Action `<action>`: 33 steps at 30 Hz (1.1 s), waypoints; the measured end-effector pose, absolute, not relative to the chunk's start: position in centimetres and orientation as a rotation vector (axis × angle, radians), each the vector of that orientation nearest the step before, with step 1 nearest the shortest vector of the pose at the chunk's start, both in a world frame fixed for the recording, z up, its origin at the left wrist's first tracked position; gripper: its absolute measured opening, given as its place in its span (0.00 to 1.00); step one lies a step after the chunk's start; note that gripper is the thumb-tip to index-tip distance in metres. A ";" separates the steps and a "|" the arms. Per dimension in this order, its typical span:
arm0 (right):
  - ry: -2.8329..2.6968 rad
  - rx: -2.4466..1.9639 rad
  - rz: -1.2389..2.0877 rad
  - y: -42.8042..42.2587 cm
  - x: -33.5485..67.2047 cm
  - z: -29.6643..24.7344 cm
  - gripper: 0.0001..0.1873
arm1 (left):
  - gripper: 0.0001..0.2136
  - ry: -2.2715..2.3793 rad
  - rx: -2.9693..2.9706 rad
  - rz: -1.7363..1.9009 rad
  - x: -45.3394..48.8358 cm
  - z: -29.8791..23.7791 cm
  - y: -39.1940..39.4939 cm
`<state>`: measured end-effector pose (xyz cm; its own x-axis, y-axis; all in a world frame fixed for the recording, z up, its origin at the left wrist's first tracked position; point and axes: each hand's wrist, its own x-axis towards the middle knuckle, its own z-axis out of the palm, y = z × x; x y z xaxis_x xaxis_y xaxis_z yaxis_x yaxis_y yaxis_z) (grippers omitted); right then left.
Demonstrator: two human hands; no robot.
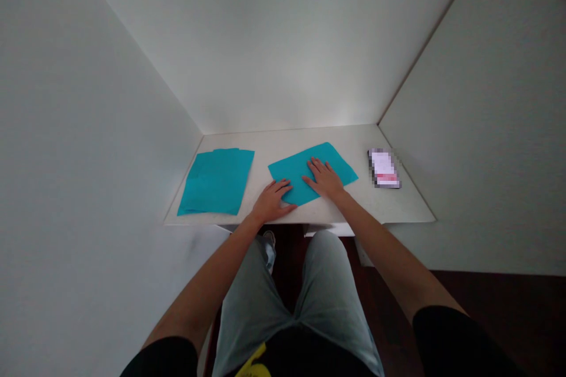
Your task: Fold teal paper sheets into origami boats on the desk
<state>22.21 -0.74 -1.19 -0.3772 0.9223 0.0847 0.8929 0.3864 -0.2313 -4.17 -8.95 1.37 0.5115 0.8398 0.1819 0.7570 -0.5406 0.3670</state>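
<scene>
A teal sheet of paper lies turned at an angle on the white desk, in front of me. My right hand rests flat on its middle, fingers spread. At the sheet's lower left edge is my left hand, its fingers stretched out and the fingertips touching the paper. Neither hand grips anything. To the left, several more teal sheets lie in a slightly uneven stack, apart from both hands.
A phone with a lit, pixelated screen lies at the right of the desk. White walls enclose the desk at the back and both sides. My legs are below its front edge.
</scene>
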 end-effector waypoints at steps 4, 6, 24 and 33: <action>-2.440 -1.644 0.220 -0.9 22.3 -0.5 0.52 | 0.26 1.378 2.427 0.620 -5.0 1.9 -10.3; -2.443 -1.648 0.233 -0.8 22.1 -0.1 0.53 | 0.26 1.524 2.347 0.648 -5.0 2.1 -11.1; -2.388 -1.624 0.265 -1.0 21.9 0.3 0.49 | 0.11 2.017 1.555 0.644 1.0 4.0 -11.5; -2.455 -1.634 0.249 -0.7 21.9 -0.2 0.51 | 0.08 2.129 1.825 0.478 -0.8 4.1 -12.3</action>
